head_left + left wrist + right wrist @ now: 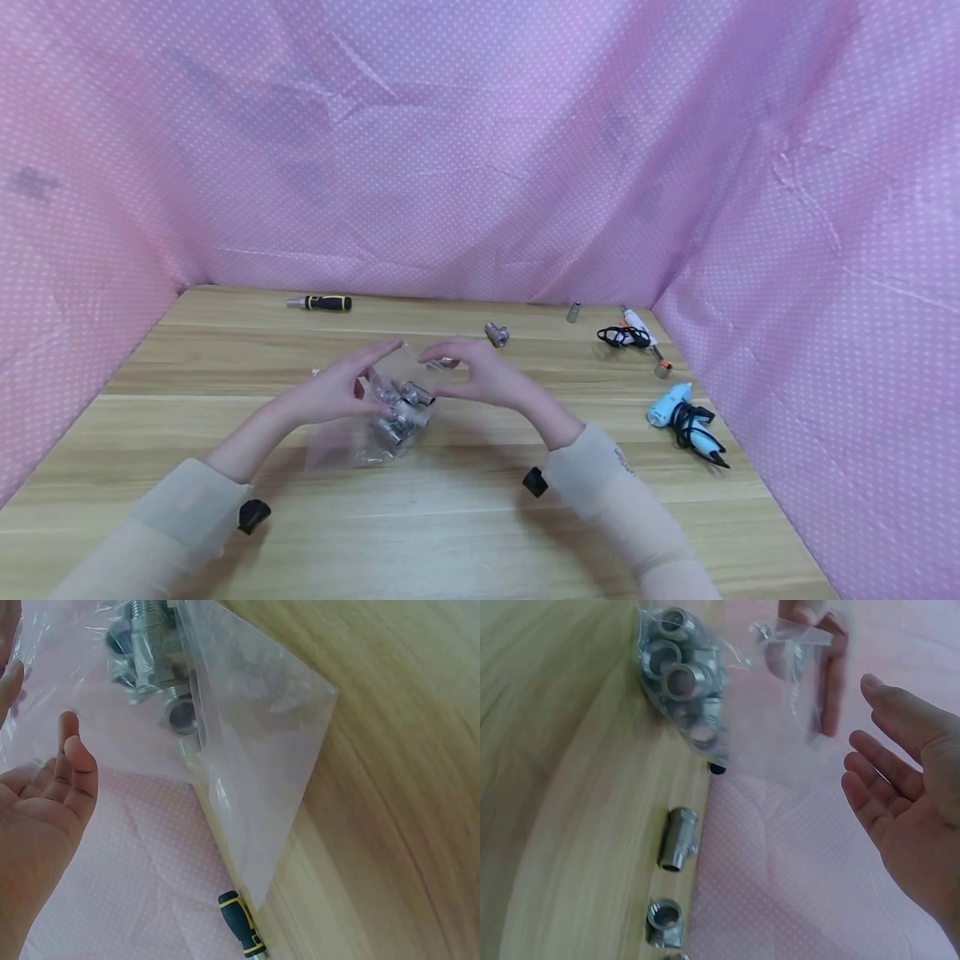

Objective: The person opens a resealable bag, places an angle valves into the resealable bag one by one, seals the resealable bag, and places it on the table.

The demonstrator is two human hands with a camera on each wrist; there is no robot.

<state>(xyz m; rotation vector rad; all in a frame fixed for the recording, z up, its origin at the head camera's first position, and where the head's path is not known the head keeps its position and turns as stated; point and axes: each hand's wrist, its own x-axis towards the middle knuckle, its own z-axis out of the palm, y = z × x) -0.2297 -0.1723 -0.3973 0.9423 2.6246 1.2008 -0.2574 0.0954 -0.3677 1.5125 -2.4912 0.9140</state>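
Note:
A clear plastic bag point(408, 417) with several metal pipe fittings point(682, 679) in it is between my hands above the wooden table. My left hand point(337, 392) is at the bag's left side. In the right wrist view its thumb and fingers hold the bag's edge, seen partly through the plastic. On the other side is my right hand point(483, 375), its fingers apart and gently bent, with no object held. In the right wrist view a gap shows between the right hand point(922, 772) and the bag. Some fittings are hidden by others and by plastic folds.
Loose metal fittings point(497, 335) lie behind the right hand, one more point(573, 312) farther back. A black-and-yellow screwdriver point(326, 303) lies at the back left. At the right are a blue glue gun point(670, 406) with black cord and a white tool point(637, 325). Pink cloth surrounds the table.

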